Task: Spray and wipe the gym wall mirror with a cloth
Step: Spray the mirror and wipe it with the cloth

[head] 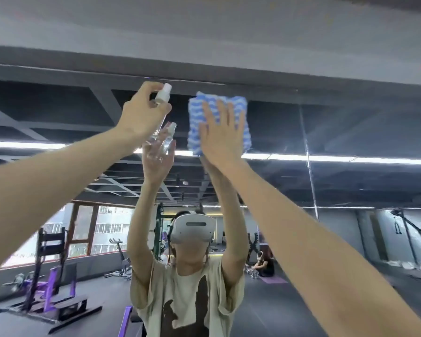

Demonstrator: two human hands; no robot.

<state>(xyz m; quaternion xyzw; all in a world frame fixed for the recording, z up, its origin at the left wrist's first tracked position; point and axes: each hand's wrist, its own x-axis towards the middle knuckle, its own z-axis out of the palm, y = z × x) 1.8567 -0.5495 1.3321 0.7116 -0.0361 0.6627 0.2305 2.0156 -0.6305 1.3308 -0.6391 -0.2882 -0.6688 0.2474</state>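
Observation:
The gym wall mirror (338, 132) fills the view and reflects me with both arms raised. High up, my left hand (141, 115) grips a small clear spray bottle (162, 94) with a white nozzle, held close to the glass near the mirror's top edge. To its right, my right hand (220, 132) presses a folded blue-and-white striped cloth (197, 113) flat against the glass with straight, spread fingers. The bottle's lower body is partly hidden by my left hand and overlaps its own reflection.
A vertical seam (308, 152) between mirror panels runs down at the right. A grey beam (204, 66) borders the mirror's top. Reflected behind me are purple gym machines (46, 283), an exercise bike (119, 261), windows and a person seated on the floor (265, 263).

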